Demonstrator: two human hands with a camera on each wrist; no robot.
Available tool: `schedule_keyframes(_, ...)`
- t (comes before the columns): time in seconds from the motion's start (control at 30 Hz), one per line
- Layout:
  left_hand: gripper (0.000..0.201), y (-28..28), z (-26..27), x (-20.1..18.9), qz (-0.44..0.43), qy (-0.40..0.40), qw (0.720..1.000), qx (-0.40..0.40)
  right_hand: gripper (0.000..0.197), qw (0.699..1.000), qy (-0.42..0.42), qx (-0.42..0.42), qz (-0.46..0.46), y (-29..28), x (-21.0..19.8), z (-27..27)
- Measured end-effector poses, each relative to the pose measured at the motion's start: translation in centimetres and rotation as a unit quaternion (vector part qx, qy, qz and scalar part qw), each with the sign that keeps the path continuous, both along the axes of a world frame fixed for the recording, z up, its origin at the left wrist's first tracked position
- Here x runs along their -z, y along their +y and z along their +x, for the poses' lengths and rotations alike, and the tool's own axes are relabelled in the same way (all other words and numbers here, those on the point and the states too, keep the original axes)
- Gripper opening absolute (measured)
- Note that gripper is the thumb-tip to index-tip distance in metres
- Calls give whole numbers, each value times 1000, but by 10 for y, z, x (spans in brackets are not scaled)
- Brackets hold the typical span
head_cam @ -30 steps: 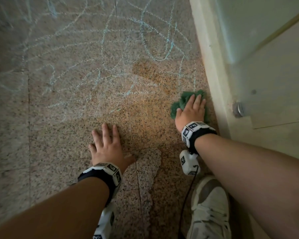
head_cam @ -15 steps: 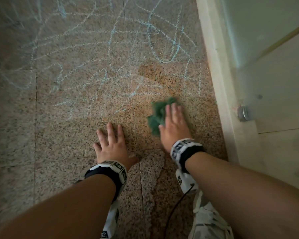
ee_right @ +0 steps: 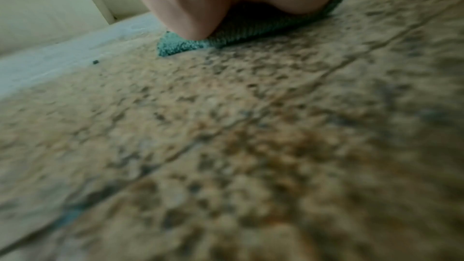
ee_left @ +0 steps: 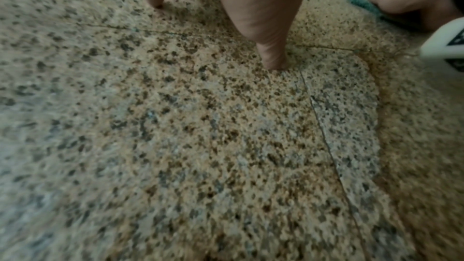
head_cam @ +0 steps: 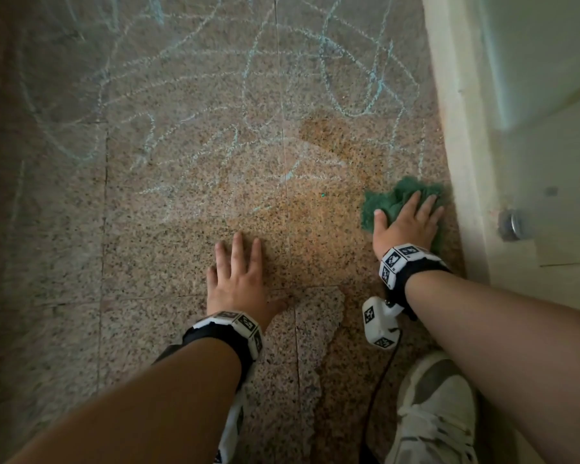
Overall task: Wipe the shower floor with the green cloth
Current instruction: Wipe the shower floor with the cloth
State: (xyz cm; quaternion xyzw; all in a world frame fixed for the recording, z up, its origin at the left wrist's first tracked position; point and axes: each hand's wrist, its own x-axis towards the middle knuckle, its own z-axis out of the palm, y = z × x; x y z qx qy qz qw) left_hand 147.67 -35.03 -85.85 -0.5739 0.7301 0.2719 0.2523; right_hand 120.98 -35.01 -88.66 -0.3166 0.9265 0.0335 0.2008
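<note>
Fingers of the right hand lay straight and slightly spread, pressing the green cloth flat against the shower floor; nothing was gripped. Cloth position: bunched under the palm, just beside the pale threshold at the right edge. The left hand rested flat on the floor, fingers extended, holding nothing, apparently as a brace. Step in hand, by judgement: wiping stroke at the right margin. Chalk-like scribbles covered the floor farther ahead, so the next move probably called for sweeping leftward and forward under steady pressure, keeping the cloth from slipping out
</note>
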Motion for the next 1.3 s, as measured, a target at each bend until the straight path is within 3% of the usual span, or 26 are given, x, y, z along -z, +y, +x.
schedule_keyframes(0.17, 121, -4, 9, -2, -17, 16, 1000, -19, 81, 999, -7, -33, -11, -29, 0, 37)
schedule_keyframes(0.27, 124, -3, 18, -3, -8, 0, 999, -45, 83, 989, -29, -145, -3, -53, -5, 75)
schedule_keyframes(0.43, 127, -4, 29, 1, -7, -19, 997, -76, 79, 914, -80, -398, -2, -51, -5, 166)
schedule_keyframes(0.6, 129, -6, 25, 3, -2, -30, 996, -81, 73, 889, -104, -447, -6, -18, 0, 173)
schedule_keyframes(0.7, 129, -6, 25, 4, -8, -38, 996, -77, 73, 911, -88, -403, -5, -5, -2, 145)
schedule_keyframes(0.83, 131, -7, 24, 1, 7, -43, 997, -70, 70, 964, -7, -264, 22, 17, -5, 85)
schedule_keyframes(0.93, 130, -6, 26, 1, 1, -41, 997, -68, 72, 991, 9, -134, 12, 18, -4, 42)
schedule_keyframes(1.0, 130, -5, 27, -1, 2, -37, 997, -68, 72, 998, -6, -58, 12, 11, -2, 30)
schedule_keyframes(1.13, 128, -4, 28, -3, 0, -26, 997, -69, 73, 1000, -8, 3, 24, -11, 0, 40)
schedule_keyframes(1.3, 128, -6, 33, -5, 8, -8, 998, -69, 72, 1000, -10, 6, 11, -34, 1, 62)
